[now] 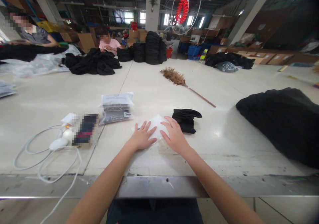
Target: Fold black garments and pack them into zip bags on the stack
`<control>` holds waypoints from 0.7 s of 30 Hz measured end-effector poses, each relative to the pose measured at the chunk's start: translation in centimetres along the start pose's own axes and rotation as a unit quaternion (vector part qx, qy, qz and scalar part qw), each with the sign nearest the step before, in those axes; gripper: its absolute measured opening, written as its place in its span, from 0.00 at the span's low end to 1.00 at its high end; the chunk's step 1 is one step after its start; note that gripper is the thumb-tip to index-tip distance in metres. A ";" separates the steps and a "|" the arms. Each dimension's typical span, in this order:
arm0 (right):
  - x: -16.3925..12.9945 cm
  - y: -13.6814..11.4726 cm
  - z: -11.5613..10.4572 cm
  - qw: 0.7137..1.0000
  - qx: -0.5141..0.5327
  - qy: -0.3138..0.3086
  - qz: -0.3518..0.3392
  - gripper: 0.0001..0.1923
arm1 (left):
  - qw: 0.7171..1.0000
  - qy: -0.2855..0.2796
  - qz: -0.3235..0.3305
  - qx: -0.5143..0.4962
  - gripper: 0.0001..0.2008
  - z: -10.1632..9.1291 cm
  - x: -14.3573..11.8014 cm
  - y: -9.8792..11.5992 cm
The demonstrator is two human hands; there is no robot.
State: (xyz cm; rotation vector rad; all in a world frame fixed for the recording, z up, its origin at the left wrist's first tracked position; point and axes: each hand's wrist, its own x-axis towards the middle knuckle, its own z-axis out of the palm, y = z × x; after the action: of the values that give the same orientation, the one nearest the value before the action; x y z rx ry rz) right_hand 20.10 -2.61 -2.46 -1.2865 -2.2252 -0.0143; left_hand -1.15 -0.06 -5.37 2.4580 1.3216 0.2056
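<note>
My left hand point(144, 136) lies with fingers spread over the left part of a whitish translucent plastic bag point(157, 121) on the table. On the bag's right side rests my right hand point(175, 136), its fingers apart and holding nothing. Just beyond the right hand sits a small folded black cloth item point(185, 120). A short stack of filled plastic packets point(116, 107), with grey or dark contents and printing, stands to the left of the bag. Whether the bag under my hands contains anything is partly hidden.
A phone point(86, 130) and white cables point(37, 166) lie on the left. A feather duster point(175, 77) lies beyond my hands. A large black cloth pile point(281, 117) is at the right. Black stacks point(152, 49) stand at the back, near two people. A red coiled hose point(181, 4) hangs overhead.
</note>
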 end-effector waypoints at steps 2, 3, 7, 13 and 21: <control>1.5 -1.3 2.3 0.995 0.028 -0.089 -0.033 0.26 | 0.999 -0.022 0.011 0.027 0.36 -0.2 -0.6 -0.3; 2.1 -1.6 3.6 0.990 0.036 -0.133 -0.036 0.29 | 0.999 -0.023 0.014 0.038 0.37 -0.3 -1.0 -0.5; 3.5 -1.2 6.7 0.968 0.027 -0.248 -0.013 0.38 | 0.997 -0.002 -0.013 0.073 0.43 -0.2 -3.0 -1.5; 3.7 2.4 5.9 0.960 -0.079 -0.237 0.124 0.39 | 0.994 0.004 -0.065 0.089 0.45 -0.5 -5.2 -2.4; 4.1 -1.4 7.8 0.970 -0.008 -0.242 -0.011 0.36 | 0.994 0.014 -0.076 0.084 0.48 -0.3 -4.9 -2.1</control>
State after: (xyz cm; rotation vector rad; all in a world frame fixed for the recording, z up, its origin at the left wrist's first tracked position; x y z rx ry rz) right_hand 13.84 2.11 -6.71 -1.3863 -2.6483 0.3033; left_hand -5.62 -2.98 -5.68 2.4821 1.5888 0.0952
